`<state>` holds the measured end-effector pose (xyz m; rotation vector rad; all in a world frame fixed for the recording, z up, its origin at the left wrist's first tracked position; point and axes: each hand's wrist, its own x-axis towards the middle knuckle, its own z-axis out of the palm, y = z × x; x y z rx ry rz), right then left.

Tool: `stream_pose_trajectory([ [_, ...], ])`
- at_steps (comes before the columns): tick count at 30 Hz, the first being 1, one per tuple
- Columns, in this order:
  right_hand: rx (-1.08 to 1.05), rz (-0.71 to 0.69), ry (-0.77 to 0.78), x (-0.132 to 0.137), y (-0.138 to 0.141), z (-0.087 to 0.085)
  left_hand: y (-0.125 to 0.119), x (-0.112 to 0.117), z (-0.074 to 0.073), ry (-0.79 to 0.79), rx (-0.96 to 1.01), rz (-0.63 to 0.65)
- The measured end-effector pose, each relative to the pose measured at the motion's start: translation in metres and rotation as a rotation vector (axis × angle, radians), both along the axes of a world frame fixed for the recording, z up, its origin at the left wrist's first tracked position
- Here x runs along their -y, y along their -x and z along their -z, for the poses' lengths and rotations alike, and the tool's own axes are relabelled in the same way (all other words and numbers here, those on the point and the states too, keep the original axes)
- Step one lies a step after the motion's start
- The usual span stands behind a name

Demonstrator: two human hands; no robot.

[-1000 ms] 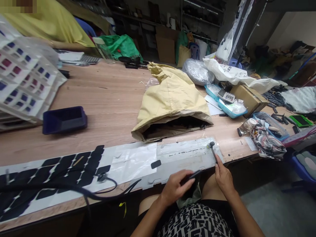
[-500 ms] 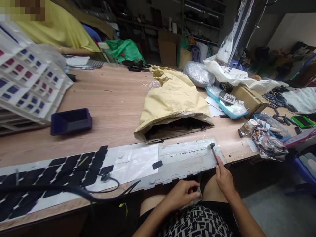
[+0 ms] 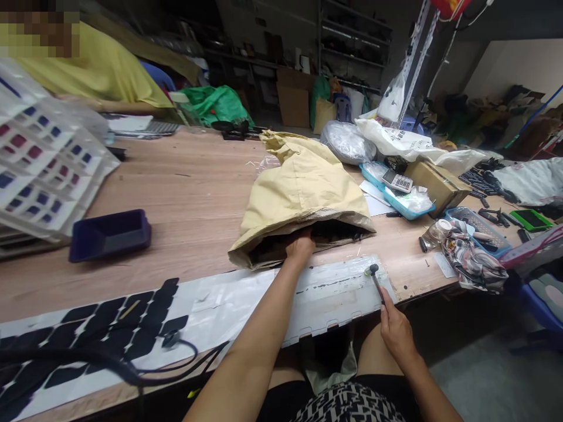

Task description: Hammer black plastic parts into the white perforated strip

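Note:
My left hand (image 3: 301,247) reaches into the mouth of a yellow cloth sack (image 3: 303,184), its fingers hidden in the dark opening. Black items lie inside the sack, too dim to make out. In my right hand (image 3: 396,328) is the dark handle of a small hammer (image 3: 375,275). The hammer's round head is over the right end of a pale, flat board (image 3: 325,299) along the table edge. Farther left, rows of black rounded pads (image 3: 109,319) rest on white sheeting (image 3: 206,305).
A dark purple tray (image 3: 109,234) and a white plastic basket (image 3: 48,158) stand on the left. A black cable (image 3: 88,358) crosses the front left. To the right are a calculator (image 3: 398,180), a cardboard box (image 3: 435,181) and a blue basket (image 3: 481,228). A person in yellow (image 3: 109,64) sits opposite.
My left hand has moved from my lap, up and forward, into the sack's mouth. My right hand still holds the hammer in nearly the same place. The view has shifted slightly.

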<state>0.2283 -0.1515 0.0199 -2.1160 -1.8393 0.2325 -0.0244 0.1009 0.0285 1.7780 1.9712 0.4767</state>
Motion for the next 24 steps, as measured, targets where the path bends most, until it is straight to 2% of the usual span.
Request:
stream_pose_trajectory([
  [4, -0.009, -0.004, 0.013, 0.000, 0.001, -0.001, 0.000, -0.008, -0.006, 0.018, -0.093, 0.015],
  [7, -0.006, 0.003, 0.002, 0.001, 0.001, -0.002, 0.003, 0.000, -0.009, 0.005, -0.133, 0.064],
  [9, -0.005, 0.006, -0.004, 0.001, 0.002, -0.001, 0.005, 0.015, -0.010, -0.053, -0.168, 0.094],
  [11, -0.005, 0.005, -0.004, 0.001, 0.002, -0.001, 0.005, 0.039, -0.010, -0.185, -0.195, 0.150],
  [14, 0.004, 0.013, 0.014, 0.001, 0.002, -0.001, -0.001, 0.083, -0.010, -0.347, -0.183, 0.330],
  [16, 0.009, 0.020, 0.031, 0.001, 0.002, -0.002, -0.008, 0.111, -0.007, -0.350, -0.161, 0.452],
  [18, 0.010, 0.021, 0.041, 0.000, 0.002, -0.003, -0.015, 0.130, -0.003, -0.323, -0.132, 0.523],
  [21, 0.010, 0.023, 0.038, 0.000, 0.002, -0.003, -0.020, 0.143, 0.007, -0.288, -0.053, 0.526],
  [24, 0.009, 0.015, 0.027, 0.001, 0.002, -0.002, -0.017, 0.142, 0.015, -0.262, 0.068, 0.476],
])
